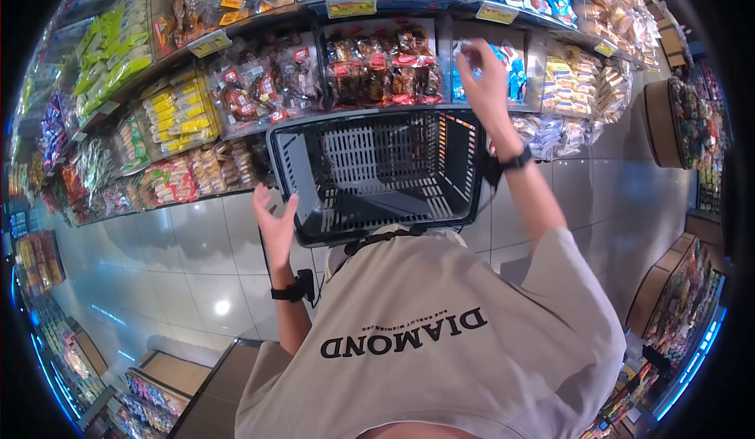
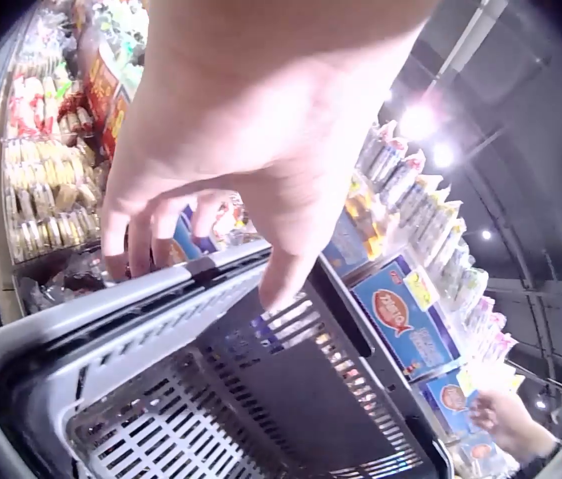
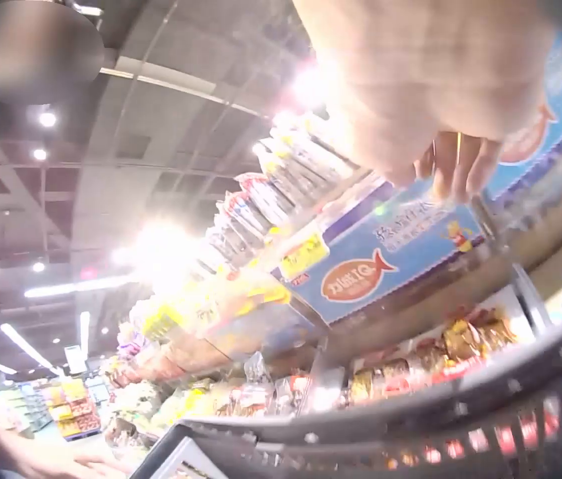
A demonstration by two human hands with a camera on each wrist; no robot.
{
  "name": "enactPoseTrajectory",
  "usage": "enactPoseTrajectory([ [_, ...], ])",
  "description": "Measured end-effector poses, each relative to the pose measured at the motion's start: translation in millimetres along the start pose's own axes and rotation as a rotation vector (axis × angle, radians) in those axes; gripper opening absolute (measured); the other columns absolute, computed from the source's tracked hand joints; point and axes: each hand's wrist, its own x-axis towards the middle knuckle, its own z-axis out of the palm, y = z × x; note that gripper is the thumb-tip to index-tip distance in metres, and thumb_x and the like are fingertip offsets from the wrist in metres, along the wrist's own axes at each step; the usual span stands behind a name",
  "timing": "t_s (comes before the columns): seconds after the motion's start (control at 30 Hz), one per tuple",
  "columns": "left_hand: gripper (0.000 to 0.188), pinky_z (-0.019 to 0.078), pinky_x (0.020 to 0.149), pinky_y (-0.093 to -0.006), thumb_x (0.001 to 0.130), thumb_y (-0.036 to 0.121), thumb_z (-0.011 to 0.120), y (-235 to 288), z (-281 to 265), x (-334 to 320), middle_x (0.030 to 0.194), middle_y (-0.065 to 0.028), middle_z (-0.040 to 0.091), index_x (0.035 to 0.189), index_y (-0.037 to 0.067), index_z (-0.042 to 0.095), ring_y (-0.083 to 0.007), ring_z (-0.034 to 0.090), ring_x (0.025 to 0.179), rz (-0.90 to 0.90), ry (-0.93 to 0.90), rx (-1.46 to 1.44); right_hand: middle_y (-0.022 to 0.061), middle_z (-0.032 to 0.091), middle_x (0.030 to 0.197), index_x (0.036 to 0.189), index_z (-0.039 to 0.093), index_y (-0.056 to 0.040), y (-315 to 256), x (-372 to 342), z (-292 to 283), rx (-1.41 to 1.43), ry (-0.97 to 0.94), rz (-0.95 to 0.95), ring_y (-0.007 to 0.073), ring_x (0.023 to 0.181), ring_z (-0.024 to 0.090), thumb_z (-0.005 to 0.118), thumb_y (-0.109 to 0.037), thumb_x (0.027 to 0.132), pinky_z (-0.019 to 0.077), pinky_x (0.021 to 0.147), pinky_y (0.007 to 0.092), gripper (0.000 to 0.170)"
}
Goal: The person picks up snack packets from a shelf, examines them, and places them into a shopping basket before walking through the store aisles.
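Observation:
A dark grey slotted shopping basket (image 1: 292, 173) sits between the person and the shelves, with its inside slats and floor showing. Beside its left rim is the left hand (image 1: 277, 225), thumb and fingers spread and nothing held. The left wrist view has this hand hanging over the basket rim (image 2: 91, 317), fingertips right at the edge. The right hand (image 1: 486, 85) reaches past the basket's right side, over a bin of blue packets (image 1: 515, 73). Its fingers curl loosely, and no item shows in them. In the right wrist view the fingers (image 3: 455, 170) hang before a blue fish-logo panel (image 3: 361, 274).
Tiered shelves hold dark-red packaged snacks (image 1: 385, 66), yellow packets (image 1: 179, 117), green bags (image 1: 118, 38) and cream-coloured packs (image 1: 570, 85). Price tags (image 1: 351, 5) line the shelf edges. Pale floor tiles (image 1: 189, 242) lie left of the person, and a round-ended display stand (image 1: 664, 124) is at the right.

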Motion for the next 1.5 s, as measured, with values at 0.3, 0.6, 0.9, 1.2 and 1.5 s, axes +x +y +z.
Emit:
enactPoseTrajectory([
  [0.3, 0.056, 0.0447, 0.097, -0.0326, 0.080, -0.009, 0.062, -51, 26, 30, 0.119, -0.0098, 0.065, 0.134, 0.001, 0.050, -0.0203, 0.061, 0.108, -0.144, -0.430, -0.282, 0.0274, 0.065, 0.107, 0.126, 0.048, 0.0081, 60, -222, -30, -0.079, -0.061, 0.578, 0.0482, 0.104, 0.061, 0.075, -0.017, 0.083, 0.0481, 0.088, 0.0471, 0.057],
  [0.6, 0.064, 0.0546, 0.084, -0.0353, 0.083, -0.014, 0.056, -54, -18, 7, 0.123, -0.0099, 0.058, 0.141, 0.008, 0.042, -0.0218, 0.061, 0.106, -0.160, -0.380, -0.227, 0.0328, 0.066, 0.105, 0.129, 0.051, 0.0115, 57, -262, -41, -0.110, -0.062, 0.547, 0.0498, 0.103, 0.062, 0.071, -0.009, 0.084, 0.0502, 0.088, 0.0466, 0.053],
  [0.9, 0.059, 0.0505, 0.092, -0.0354, 0.084, -0.011, 0.059, -82, -90, -42, 0.125, -0.0099, 0.059, 0.138, 0.005, 0.045, -0.0217, 0.060, 0.110, -0.236, -0.318, -0.177, 0.0336, 0.065, 0.105, 0.133, 0.047, 0.0104, 2, -302, -25, -0.069, -0.236, 0.668, 0.0481, 0.103, 0.063, 0.071, -0.015, 0.086, 0.0495, 0.090, 0.0485, 0.058],
  [1.2, 0.036, 0.0491, 0.090, -0.0359, 0.092, 0.005, 0.064, -116, -213, -90, 0.112, -0.0148, 0.067, 0.127, -0.001, 0.056, -0.0233, 0.064, 0.102, -0.035, 0.004, -0.017, 0.0318, 0.065, 0.112, 0.128, 0.051, 0.0133, -100, -322, 25, 0.047, -0.216, 0.346, 0.0451, 0.107, 0.063, 0.069, -0.013, 0.086, 0.0484, 0.093, 0.0417, 0.053],
  [1.5, 0.025, 0.0512, 0.080, -0.0363, 0.096, 0.015, 0.064, -214, -299, -157, 0.095, -0.0156, 0.070, 0.113, -0.003, 0.063, -0.0223, 0.065, 0.085, -0.098, 0.109, -0.032, 0.0263, 0.068, 0.105, 0.121, 0.057, 0.0092, -187, -391, 72, 0.172, -0.426, 0.572, 0.0388, 0.098, 0.066, 0.073, -0.025, 0.086, 0.0497, 0.087, 0.0397, 0.052],
])
